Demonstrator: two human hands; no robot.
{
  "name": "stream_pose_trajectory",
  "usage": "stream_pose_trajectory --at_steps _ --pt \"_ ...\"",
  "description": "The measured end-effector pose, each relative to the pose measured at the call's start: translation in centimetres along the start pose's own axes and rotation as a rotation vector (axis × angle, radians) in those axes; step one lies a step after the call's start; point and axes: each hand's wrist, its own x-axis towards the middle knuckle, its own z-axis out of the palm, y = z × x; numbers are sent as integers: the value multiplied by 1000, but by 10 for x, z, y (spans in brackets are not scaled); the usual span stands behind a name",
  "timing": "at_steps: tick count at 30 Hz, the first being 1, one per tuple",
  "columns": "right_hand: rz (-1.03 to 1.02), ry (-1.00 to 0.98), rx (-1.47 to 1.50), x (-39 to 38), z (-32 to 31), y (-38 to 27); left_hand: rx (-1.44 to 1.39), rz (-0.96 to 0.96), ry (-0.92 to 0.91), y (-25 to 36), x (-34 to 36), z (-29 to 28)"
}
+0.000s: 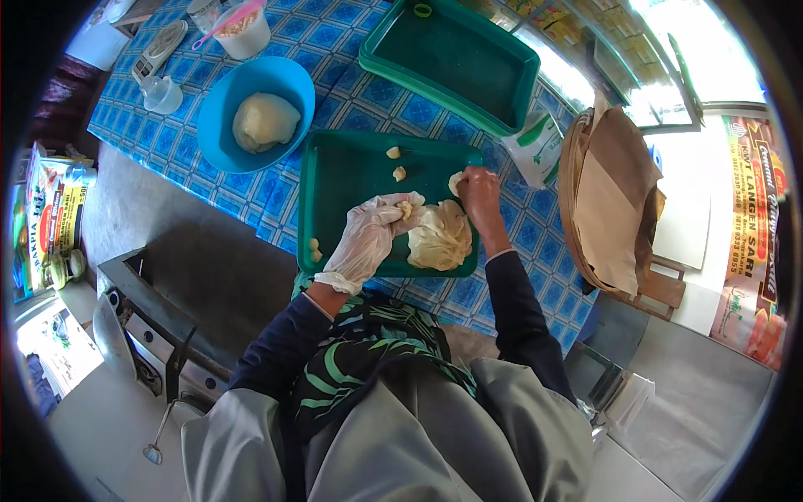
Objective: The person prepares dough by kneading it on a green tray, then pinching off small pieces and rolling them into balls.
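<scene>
With the gloved left hand (365,241), pinches a small doughy piece (406,208) above the green tray (351,171); with the curled right hand (479,188), holds a pale lump (454,183) toward the tray's far right corner. Probably light, soft and easily squashed — best taken gently around the sides.

Smooth plastic tray (335,176), crinkled plastic glove (364,238), matt paper sheet (615,192); the tablecloth (535,243) looks glossy, perhaps vinyl.
</scene>
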Motion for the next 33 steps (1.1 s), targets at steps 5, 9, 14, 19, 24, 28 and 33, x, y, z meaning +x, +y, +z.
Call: stream_pose_trajectory --at_steps 5,9,14,19,24,28,33 --pt "589 -201 1066 -14 -45 -68 -14 18 65 3 5 -9" --pt "555 -254 1455 -43 -44 -107 71 35 89 -4 8 -7" --pt "446 -179 1379 -56 -28 -111 199 2 112 -5 6 -15" --pt "474 -127 1132 -53 -35 -119 290 35 33 -5 -1 -12" --pt "508 -211 1221 -51 -34 -120 265 29 52 -1 -4 -16" --pt "240 -71 1155 -60 -20 -117 131 31 119 1 -6 -17" --pt "40 74 963 -66 -6 -126 178 54 174 -6 -6 -25"
